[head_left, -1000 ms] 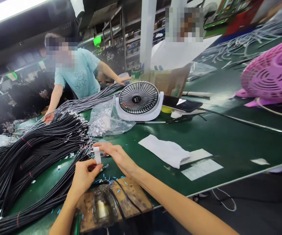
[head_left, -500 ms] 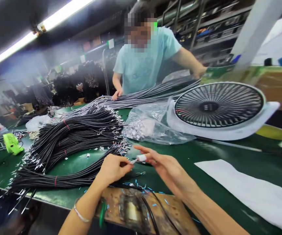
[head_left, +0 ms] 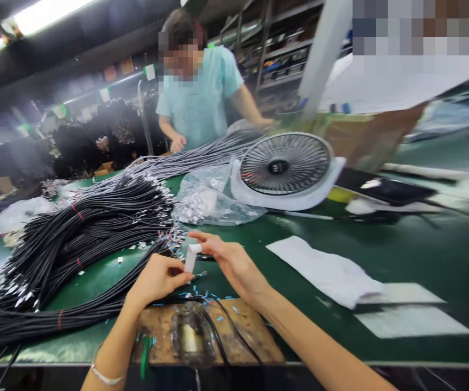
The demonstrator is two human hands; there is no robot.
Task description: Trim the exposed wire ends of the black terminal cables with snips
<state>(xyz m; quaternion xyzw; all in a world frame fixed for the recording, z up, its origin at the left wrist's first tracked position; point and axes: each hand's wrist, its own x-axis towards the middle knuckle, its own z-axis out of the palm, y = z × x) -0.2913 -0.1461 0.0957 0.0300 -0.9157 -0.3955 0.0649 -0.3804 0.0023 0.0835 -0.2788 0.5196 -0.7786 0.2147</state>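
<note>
My left hand (head_left: 159,279) pinches the lower end of a white strip (head_left: 190,259) that looks like tape, between thumb and forefinger. The strip's upper end sits around a fingertip of my right hand (head_left: 234,266). The right fingers are stretched out and apart, with the forefinger raised over the strip. Left of my hands lie bundles of black cables (head_left: 108,217) with pale stripped ends, tied with red bands. Under my wrists is a wooden board (head_left: 157,320) carrying a small clear-covered device (head_left: 191,336), with black cords and bits of blue scrap around it.
A round fan (head_left: 285,163) stands behind a clear plastic bag (head_left: 218,198) of small parts. White sheets (head_left: 319,266) lie at right, with a dark phone-like slab (head_left: 385,187) beyond. Across the green table (head_left: 299,233), a person (head_left: 206,98) handles grey cables (head_left: 202,160).
My view has turned right, shifting the scene leftward. The white strip now stands longer and more upright between my hands. The person opposite still handles the grey cables.
</note>
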